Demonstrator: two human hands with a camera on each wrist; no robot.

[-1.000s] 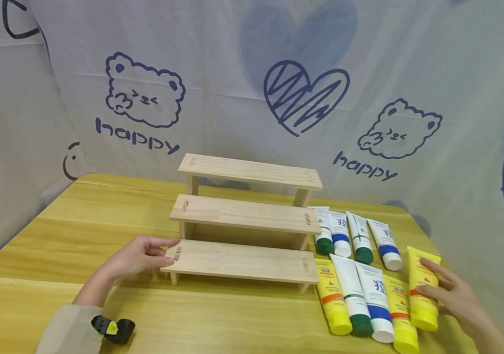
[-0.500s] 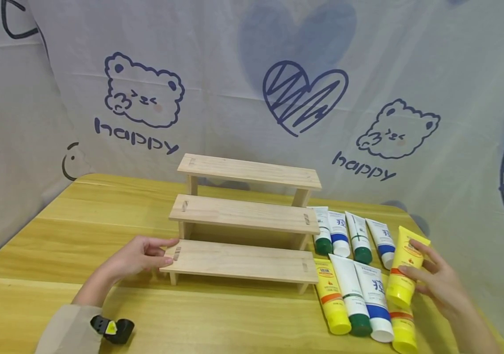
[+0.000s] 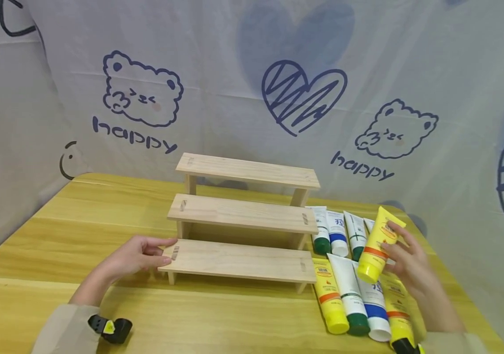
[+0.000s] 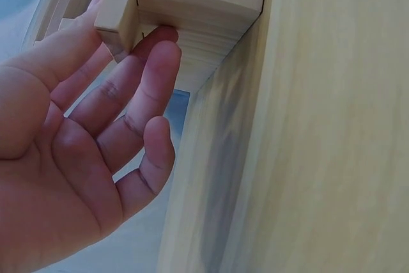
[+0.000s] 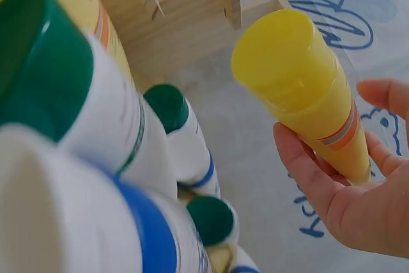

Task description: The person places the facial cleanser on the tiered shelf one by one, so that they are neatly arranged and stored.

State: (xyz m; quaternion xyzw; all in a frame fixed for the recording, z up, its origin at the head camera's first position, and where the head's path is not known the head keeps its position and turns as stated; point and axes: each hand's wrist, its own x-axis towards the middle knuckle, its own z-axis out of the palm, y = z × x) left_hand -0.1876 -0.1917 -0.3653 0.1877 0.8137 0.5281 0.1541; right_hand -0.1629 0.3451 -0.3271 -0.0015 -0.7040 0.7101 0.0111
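A pale wooden three-step shelf (image 3: 238,260) stands on the table. My left hand (image 3: 134,260) grips the left end of its lowest step; in the left wrist view the thumb and fingers (image 4: 160,75) are around the end of the board. On the right, my right hand (image 3: 411,265) holds a yellow tube (image 3: 378,248) with an orange stripe, raised and tilted above the other tubes. The right wrist view shows the yellow tube (image 5: 313,94) between thumb and fingers, its cap toward the camera. The held tube partly covers a white-and-blue tube (image 3: 373,307) beneath it.
Right of the shelf lie two rows of tubes. The front row has a yellow tube (image 3: 329,295), a green-capped white tube (image 3: 349,295) and another yellow tube (image 3: 395,305). A back-row tube (image 3: 337,231) lies behind them. A printed cloth (image 3: 221,98) hangs behind the table (image 3: 190,319).
My right hand has lifted the yellow tube from the right end of the front row and carried it left and away from me, tilting it. My left hand stays on the shelf.
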